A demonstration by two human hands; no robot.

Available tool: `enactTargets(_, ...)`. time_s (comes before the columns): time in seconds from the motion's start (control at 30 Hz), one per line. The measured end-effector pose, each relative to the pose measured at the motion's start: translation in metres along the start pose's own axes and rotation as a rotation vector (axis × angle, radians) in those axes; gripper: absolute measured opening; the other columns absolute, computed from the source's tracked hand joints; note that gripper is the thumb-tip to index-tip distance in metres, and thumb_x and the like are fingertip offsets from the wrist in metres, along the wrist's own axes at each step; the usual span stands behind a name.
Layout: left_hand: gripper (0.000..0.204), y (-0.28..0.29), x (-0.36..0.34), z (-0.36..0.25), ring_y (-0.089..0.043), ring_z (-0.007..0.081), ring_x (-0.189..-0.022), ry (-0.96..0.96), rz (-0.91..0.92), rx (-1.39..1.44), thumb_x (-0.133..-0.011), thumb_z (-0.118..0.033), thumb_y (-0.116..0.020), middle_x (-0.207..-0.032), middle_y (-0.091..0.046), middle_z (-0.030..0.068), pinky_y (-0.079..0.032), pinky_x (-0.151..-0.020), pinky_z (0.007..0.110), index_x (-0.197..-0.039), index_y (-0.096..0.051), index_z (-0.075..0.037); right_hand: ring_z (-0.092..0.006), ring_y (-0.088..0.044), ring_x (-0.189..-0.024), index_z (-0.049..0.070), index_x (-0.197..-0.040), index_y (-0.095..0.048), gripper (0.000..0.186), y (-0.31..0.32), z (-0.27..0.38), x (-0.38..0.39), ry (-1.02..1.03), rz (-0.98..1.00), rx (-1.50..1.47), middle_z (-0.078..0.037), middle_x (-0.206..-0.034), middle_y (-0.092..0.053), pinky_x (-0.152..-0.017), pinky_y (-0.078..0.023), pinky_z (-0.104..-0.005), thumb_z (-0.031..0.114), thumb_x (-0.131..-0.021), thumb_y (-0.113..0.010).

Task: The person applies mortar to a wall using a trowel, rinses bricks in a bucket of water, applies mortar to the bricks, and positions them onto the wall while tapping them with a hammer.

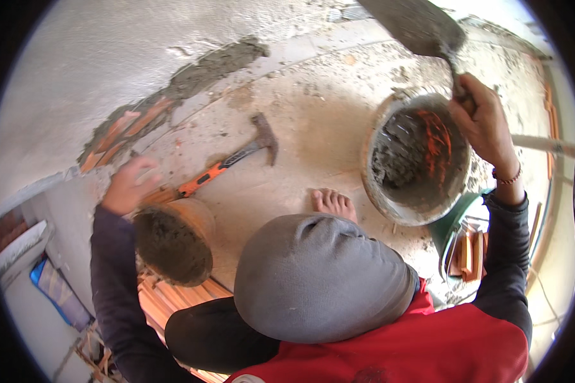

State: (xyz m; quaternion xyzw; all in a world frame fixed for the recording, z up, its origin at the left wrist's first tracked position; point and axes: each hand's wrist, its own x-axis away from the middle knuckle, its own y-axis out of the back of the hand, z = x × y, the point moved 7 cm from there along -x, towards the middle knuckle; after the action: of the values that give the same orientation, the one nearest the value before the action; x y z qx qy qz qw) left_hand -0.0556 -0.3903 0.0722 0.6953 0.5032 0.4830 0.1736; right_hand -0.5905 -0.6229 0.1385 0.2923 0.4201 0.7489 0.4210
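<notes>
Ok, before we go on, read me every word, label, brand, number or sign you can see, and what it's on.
None can be read.
Trowel in the right hand: no lettering shows.
Hammer: any marking is too small to read.
Red shirt: a dark mark, too unclear to call lettering.

Bldg. site: trowel (418, 27), mortar bucket (455, 169), part-plastered wall (102, 70) w/ bare brick (150, 117).

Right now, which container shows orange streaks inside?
The large round tub beside your right hand; the bucket near your left hand shows only grey mix inside, and the green container holds reddish pieces.
</notes>
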Motion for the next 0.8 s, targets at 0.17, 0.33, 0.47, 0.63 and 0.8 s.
enactTargets(0.17,0.026,-0.044,-0.048,-0.083,-0.059,0.0348,-0.103,-0.106,0.18,-0.204,-0.087,-0.027,-0.066,-0.103,-0.064,0.014,-0.046,-0.09,0.042,-0.101,-0.062,-0.006,-0.0166,-0.06,-0.079,-0.001,-0.105,-0.058,0.024,-0.006,-0.088,-0.009,-0.08,-0.074,-0.045,-0.012,-0.088,-0.064,-0.074,-0.048,-0.0312,0.016,-0.09,-0.065)
enactTargets(0.33,0.027,-0.069,-0.081,-0.114,-0.062,0.0353,-0.097,-0.242,0.143,-0.254,-0.086,-0.034,-0.064,-0.097,-0.066,0.014,-0.048,-0.082,0.047,-0.094,-0.063,-0.008,-0.0083,-0.055,-0.081,0.001,-0.107,-0.056,0.026,-0.03,-0.125,-0.01,-0.314,0.138,-0.508,-0.003,-0.093,-0.064,-0.073,-0.046,-0.0255,0.023,-0.094,-0.064)
enactTargets(0.47,0.027,-0.095,-0.094,-0.116,-0.06,0.0366,-0.099,-0.245,0.194,-0.232,-0.086,-0.031,-0.065,-0.1,-0.065,0.015,-0.048,-0.084,0.045,-0.099,-0.063,-0.007,-0.006,-0.051,-0.079,0.004,-0.111,-0.051,0.026,-0.037,-0.136,-0.009,-0.271,0.223,-0.587,0.0,-0.092,-0.057,-0.068,-0.044,-0.023,0.016,-0.094,-0.065)
enactTargets(0.63,0.027,-0.111,-0.123,-0.099,-0.062,0.0356,-0.096,-0.227,0.292,-0.173,-0.087,-0.03,-0.064,-0.096,-0.066,0.0166,-0.048,-0.084,0.044,-0.097,-0.064,-0.006,-0.0095,-0.06,-0.082,0.005,-0.124,-0.05,0.038,-0.023,-0.211,0.021,-0.513,0.091,-0.765,-0.001,-0.101,-0.061,-0.069,-0.052,-0.0248,0.015,-0.092,-0.068)
enactTargets(0.8,0.022,-0.087,-0.169,-0.125,-0.062,0.0231,-0.091,-0.422,0.237,0.014,-0.09,-0.021,-0.062,-0.092,-0.066,0.0113,-0.048,-0.084,0.039,-0.099,-0.063,-0.002,-0.0211,-0.062,-0.108,-0.003,-0.133,-0.047,0.044,0.022,-0.274,0.034,-0.622,-0.154,-0.891,-0.015,-0.121,-0.062,-0.089,-0.053,-0.0332,0.015,-0.096,-0.061)
